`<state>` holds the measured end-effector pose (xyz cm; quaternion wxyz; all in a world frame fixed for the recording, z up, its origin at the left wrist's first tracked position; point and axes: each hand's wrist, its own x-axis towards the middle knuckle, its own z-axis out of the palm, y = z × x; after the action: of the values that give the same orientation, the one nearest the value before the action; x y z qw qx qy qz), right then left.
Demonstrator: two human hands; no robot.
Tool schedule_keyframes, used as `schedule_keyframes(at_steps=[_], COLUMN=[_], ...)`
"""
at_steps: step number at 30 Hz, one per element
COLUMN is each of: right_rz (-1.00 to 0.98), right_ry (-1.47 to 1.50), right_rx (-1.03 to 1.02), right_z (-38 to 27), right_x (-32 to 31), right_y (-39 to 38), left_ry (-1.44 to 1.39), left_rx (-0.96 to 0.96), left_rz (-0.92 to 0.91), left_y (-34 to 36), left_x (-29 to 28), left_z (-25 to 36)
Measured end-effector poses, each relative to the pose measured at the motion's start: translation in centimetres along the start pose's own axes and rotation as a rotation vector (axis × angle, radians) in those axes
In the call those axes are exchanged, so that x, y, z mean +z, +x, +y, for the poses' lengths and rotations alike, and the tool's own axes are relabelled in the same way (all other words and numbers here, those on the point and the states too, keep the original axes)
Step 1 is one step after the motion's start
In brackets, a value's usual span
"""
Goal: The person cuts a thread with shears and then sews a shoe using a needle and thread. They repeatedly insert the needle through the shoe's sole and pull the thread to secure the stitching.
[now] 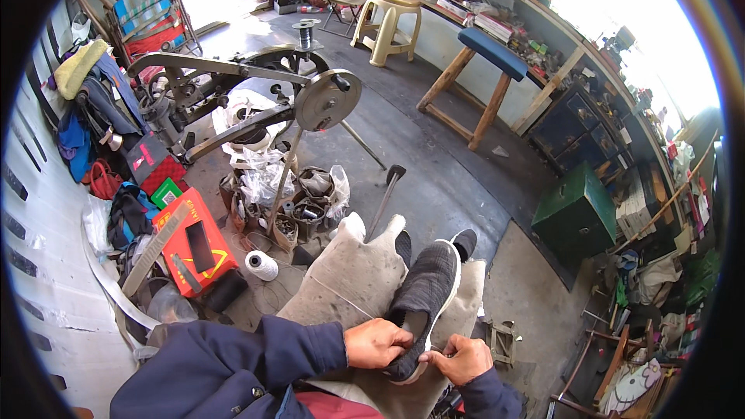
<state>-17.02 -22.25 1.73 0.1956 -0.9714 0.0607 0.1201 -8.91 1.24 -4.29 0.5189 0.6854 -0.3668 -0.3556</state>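
A dark grey slip-on shoe (425, 289) with a white sole lies across my lap, toe pointing away and heel toward me. My left hand (378, 343) grips it at the opening, fingers reaching inside. On the sole's right edge near the heel, the thumb of my right hand (463, 358) presses; its other fingers are curled, and whatever they may hold is hidden. A thin white thread (341, 298) runs over the stained beige apron (334, 273) covering my lap toward my left hand.
Ahead on the left stands a hand-cranked sewing machine (329, 101) on thin legs. A white thread spool (261, 265) and an orange shoebox (203, 221) with a phone (199, 247) are at my left. A blue-topped stool (492, 54) and green box (574, 209) stand right.
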Motion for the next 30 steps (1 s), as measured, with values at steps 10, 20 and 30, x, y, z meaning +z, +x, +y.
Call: schedule_keyframes(at_steps=[10,20,30], right_rz=[-0.056,0.161,0.391], right_ry=[1.15,1.95,0.562], right_rx=[0.194,0.032,-0.042], right_z=[5.3,0.2,-2.9], right_x=[1.2,4.9,6.3], right_y=[-5.2,-4.4,-3.9], left_ry=[-0.341,-0.148,0.023], left_rx=[-0.014,-0.124,-0.048], left_rz=[0.242,0.308,0.282], left_y=[-0.8,-0.2,-0.4], left_x=[0.9,1.6,0.2], left_z=[0.7,1.9,3.0])
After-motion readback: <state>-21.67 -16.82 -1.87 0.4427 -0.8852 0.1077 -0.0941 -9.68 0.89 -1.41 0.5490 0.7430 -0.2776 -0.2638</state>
